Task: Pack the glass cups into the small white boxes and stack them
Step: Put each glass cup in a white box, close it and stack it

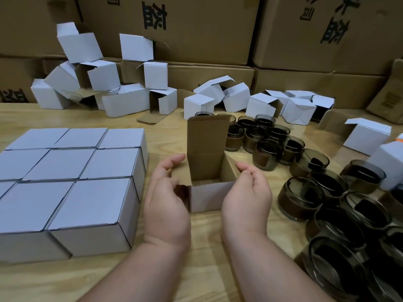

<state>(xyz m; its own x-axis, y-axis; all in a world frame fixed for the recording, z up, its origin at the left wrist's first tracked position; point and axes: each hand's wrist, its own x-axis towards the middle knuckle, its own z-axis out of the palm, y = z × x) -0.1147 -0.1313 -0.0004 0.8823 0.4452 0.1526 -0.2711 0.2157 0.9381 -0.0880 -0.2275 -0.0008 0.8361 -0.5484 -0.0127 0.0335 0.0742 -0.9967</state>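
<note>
Flanking upright, seemingly empty box [207, 197]

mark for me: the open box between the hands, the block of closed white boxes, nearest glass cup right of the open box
open box [207, 198], head view, on its white front wall.
block of closed white boxes [65, 162], head view, on a middle box's top.
glass cup [299, 198], head view, on its side wall.

Box [207, 198] between my hands: matt white card, raw brown inside. Cups [302, 200] right of it: glossy smoked glass. Table [207, 247]: pale grained wood.
</note>
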